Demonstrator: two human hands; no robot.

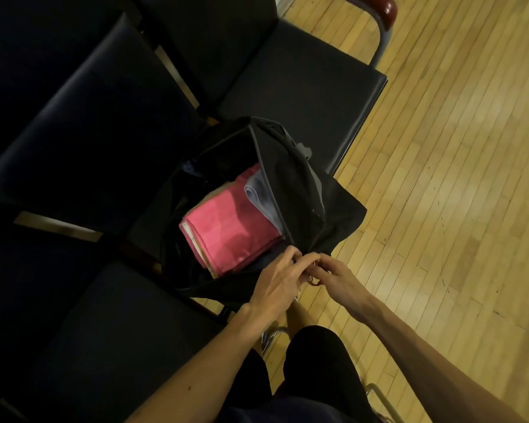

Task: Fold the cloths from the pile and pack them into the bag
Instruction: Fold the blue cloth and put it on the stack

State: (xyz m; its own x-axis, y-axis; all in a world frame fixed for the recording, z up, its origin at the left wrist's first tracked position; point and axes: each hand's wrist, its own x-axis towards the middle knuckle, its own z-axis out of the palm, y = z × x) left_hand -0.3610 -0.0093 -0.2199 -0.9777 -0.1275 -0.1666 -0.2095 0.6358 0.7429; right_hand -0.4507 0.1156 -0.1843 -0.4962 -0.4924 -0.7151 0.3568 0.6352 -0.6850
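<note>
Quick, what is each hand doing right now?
Left hand: fingers curled, gripping the near edge of the open black fabric bag.
Right hand: pinching something small at the same corner, perhaps a zipper pull; too small to tell.

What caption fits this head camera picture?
Both hands, left and right, work at the near edge of the black bag holding a folded pink cloth.

Folded cloths [229,227] inside bag [327,209] on chairs [303,96], seemingly between seats.
</note>
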